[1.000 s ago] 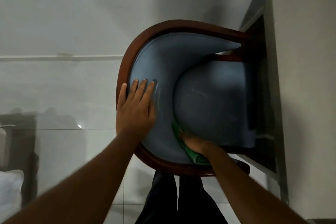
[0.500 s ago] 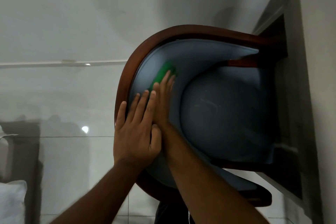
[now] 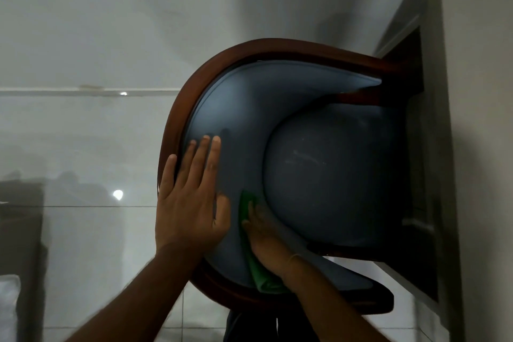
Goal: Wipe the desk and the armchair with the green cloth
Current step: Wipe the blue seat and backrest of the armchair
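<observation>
Our left hand [image 3: 191, 203] is spread flat on the armchair [image 3: 249, 108] backrest; our right hand [image 3: 266, 233] presses the green cloth [image 3: 259, 272] at 6 o'clock. Cloth hangs loose, so it could bunch and skip the seat crease.

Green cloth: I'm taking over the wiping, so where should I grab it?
Probably the free tail of the green cloth, trailing toward the near wooden rim, taken from the near side. Its far end is pinned flat under the right hand.
</observation>
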